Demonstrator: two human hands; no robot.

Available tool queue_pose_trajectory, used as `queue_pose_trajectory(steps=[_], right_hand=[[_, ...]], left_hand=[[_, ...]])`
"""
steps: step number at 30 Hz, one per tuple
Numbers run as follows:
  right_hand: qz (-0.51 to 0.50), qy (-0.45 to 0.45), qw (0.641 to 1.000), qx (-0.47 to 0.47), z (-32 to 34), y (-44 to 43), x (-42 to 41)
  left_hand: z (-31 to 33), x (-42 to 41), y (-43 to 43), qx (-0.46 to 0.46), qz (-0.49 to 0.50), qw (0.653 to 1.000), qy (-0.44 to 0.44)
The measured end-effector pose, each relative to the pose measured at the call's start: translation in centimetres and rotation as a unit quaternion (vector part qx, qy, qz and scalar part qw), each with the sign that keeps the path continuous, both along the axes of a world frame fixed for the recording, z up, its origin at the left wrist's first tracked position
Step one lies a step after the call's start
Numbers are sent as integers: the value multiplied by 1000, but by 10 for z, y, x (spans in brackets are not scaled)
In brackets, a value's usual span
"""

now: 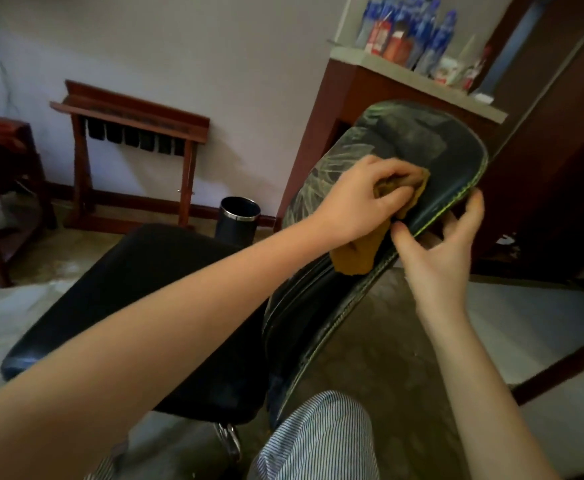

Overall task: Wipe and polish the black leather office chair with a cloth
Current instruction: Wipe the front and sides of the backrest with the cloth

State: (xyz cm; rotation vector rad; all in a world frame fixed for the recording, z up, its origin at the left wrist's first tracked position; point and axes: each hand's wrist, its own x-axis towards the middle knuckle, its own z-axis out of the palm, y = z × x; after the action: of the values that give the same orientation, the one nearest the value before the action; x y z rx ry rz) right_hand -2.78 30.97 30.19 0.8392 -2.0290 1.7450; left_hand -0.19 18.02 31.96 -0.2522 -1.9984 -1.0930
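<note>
The black leather office chair has its seat (138,289) at the centre left and its backrest (432,157) rising to the upper right, streaked with wipe marks. My left hand (363,199) grips a crumpled orange-brown cloth (356,258) and presses it against the front of the backrest. The cloth's tail hangs below my palm. My right hand (446,244) holds the backrest's right edge, thumb on the front and fingers curled round behind the stitched rim.
A dark waste bin (238,220) stands on the floor behind the seat. A wooden rack (131,133) leans at the wall, and a wooden cabinet (346,109) with bottles (408,26) on top stands behind the backrest. My striped trouser knee (318,441) is at the bottom.
</note>
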Motion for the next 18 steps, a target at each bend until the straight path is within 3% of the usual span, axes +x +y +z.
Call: queue_pose_trajectory(steps=[10, 18], right_hand=[[9, -11, 999, -31, -3, 3, -12], [19, -38, 999, -13, -2, 7, -22]], left_hand=[[-32, -27, 7, 109, -7, 994, 13], [-77, -26, -13, 193, 76, 967, -149]])
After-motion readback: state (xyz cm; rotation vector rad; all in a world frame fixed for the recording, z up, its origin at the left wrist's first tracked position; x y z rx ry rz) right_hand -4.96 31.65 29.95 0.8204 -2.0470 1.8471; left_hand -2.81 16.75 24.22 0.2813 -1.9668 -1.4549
